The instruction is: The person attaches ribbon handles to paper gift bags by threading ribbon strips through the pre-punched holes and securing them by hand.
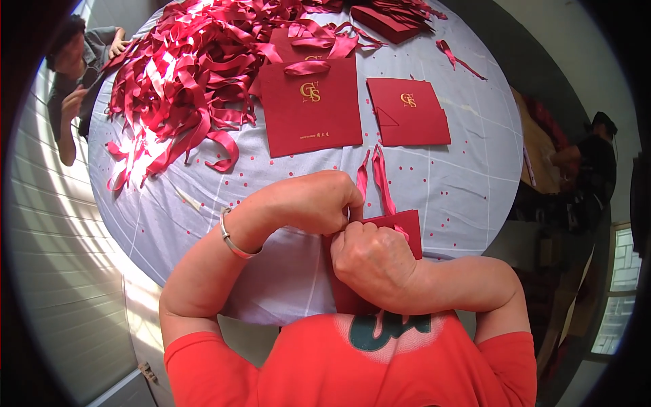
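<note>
A red paper gift bag [411,222] is held upright at the table's near edge, close to my body. A pink ribbon [384,184] rises from its top edge and loops away over the cloth. My left hand [324,201] is closed in a pinch at the bag's upper left corner, where one ribbon strand meets its fingertips. Pressed against it, my right hand [374,260] is curled closed over the bag's top edge and covers much of its front. Both sets of fingertips are partly hidden. A short bit of ribbon [401,232] shows beside the right knuckles.
Beyond my hands lie a finished-looking red bag [310,122] with a ribbon handle and a flat red bag [413,129]. A big heap of ribbons [190,74] covers the far left. More bags [390,24] are stacked behind. Small red dots scatter the cloth [468,169]. Two people sit nearby.
</note>
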Motion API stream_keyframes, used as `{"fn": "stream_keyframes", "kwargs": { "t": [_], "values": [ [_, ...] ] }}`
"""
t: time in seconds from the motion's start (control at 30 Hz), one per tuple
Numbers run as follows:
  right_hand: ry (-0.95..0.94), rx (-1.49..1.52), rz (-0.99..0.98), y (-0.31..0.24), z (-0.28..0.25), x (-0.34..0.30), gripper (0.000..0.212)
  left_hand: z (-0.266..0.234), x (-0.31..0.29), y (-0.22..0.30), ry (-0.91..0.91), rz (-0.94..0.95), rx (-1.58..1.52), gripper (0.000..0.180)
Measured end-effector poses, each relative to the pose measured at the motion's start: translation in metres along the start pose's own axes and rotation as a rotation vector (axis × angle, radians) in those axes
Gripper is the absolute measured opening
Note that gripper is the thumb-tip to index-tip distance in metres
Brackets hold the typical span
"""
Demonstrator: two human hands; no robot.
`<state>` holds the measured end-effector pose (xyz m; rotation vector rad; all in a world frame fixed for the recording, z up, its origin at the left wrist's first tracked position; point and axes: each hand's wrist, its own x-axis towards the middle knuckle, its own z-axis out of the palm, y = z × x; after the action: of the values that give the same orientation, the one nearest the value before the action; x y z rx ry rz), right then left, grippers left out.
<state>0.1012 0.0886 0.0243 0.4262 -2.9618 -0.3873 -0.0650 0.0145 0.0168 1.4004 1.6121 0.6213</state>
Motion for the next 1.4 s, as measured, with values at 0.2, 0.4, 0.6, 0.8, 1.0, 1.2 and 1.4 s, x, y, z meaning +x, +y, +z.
{"fn": "stream_keyframes", "kwargs": {
  "t": [0.2,0.4,0.6,0.8,1.0,1.2,1.4],
  "values": [
    [-0.013,0.054,0.067,0.000,0.008,-0.003,0.006,0.001,0.003,-0.002,-0.010,0.015,-0.089,0.026],
    [0.089,0.923,0.174,0.057,-0.001,-0.015,0.011,-0.002,-0.004,0.004,-0.036,-0.025,-0.123,0.014],
    [-0.087,1.460,0.419,0.106,-0.001,-0.007,0.012,-0.001,-0.015,0.026,0.058,0.036,0.085,0.018],
    [-0.346,1.383,0.267,0.112,0.007,0.009,0.014,-0.004,-0.027,0.045,-0.023,0.060,0.192,0.028],
    [-0.139,1.259,0.129,0.114,0.001,-0.006,0.011,-0.003,-0.024,0.028,-0.015,0.185,0.154,0.026],
    [-0.063,0.919,-0.053,0.099,-0.011,-0.042,0.018,-0.001,-0.016,0.025,-0.032,0.173,0.118,0.018],
    [0.034,0.788,-0.050,0.096,0.005,-0.048,0.010,0.000,-0.013,0.027,-0.051,0.134,0.198,0.017]
  ]
}}
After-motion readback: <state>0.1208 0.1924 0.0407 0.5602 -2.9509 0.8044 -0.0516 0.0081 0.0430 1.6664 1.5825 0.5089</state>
